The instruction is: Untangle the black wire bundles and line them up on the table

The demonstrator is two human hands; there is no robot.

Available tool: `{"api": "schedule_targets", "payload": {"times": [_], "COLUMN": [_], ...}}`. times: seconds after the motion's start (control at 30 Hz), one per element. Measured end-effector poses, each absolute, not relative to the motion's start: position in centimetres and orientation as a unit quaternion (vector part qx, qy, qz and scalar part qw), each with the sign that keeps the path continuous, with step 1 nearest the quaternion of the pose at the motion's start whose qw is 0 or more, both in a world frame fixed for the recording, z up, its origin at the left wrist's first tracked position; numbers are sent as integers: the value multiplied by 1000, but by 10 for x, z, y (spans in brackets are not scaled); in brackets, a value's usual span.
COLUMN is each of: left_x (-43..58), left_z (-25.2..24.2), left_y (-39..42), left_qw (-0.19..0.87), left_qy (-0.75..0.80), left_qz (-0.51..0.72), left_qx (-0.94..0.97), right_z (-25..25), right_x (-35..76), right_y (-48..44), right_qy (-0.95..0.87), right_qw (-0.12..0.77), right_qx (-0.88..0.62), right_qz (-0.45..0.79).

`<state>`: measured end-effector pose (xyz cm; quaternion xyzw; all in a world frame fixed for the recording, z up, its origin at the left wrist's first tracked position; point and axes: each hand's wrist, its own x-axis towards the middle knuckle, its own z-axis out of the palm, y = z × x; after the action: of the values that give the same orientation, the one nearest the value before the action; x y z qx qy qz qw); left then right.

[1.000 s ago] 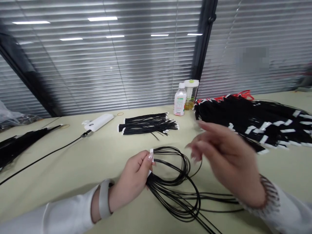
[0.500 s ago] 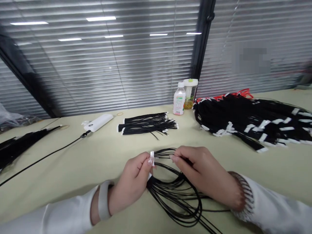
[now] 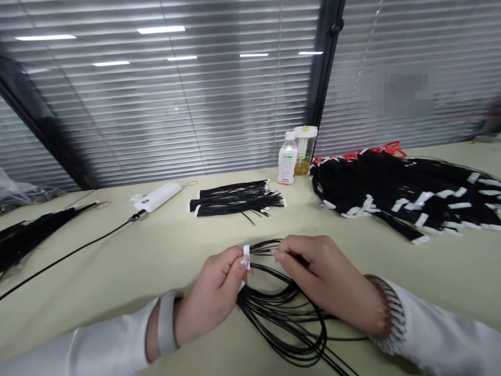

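Note:
My left hand (image 3: 219, 284) pinches a small white connector (image 3: 246, 256) between thumb and fingers. Thin black wires run from it to the right. A second white end shows just below the left thumb, at the head of a looped black wire bundle (image 3: 289, 334) that hangs over the table. My right hand (image 3: 323, 277) is closed, with thumb and forefinger pressed together on the thin black wires (image 3: 264, 246) a short way right of the connector. The rest of its fingers curl inward, and what lies under them is hidden.
Several black wire bundles (image 3: 235, 201) with white ends lie beyond my hands. At the right is a large heap of black cables (image 3: 407, 188). A white bottle (image 3: 287, 159) and a lidded cup (image 3: 305, 149) stand near the blinds. A white power bank (image 3: 158, 197) with a cord lies left.
My left hand and the white connector have shifted very slightly to the right, towards my right hand. Both hands keep their grip.

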<state>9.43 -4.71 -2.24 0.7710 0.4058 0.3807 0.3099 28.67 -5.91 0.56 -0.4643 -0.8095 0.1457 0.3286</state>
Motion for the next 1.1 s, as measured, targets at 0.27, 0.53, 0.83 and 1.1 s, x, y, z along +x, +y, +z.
{"api": "schedule_targets", "payload": {"times": [0.27, 0.53, 0.83, 1.1], "left_x": [93, 93, 91, 93], "left_z": [-24, -23, -23, -27], "left_y": [-47, -48, -47, -40], "left_qw": [307, 305, 305, 368], "left_qy": [404, 397, 374, 439], "left_qz": [379, 373, 332, 374], "left_qx": [774, 781, 811, 730], "right_z": [7, 6, 1, 3], "right_x": [287, 287, 286, 296], "right_y": [-60, -59, -57, -49], "right_qy": [-807, -807, -824, -823], "right_qw": [331, 334, 321, 320], "right_qx": [-467, -461, -432, -464], "right_qz": [143, 156, 178, 75]}}
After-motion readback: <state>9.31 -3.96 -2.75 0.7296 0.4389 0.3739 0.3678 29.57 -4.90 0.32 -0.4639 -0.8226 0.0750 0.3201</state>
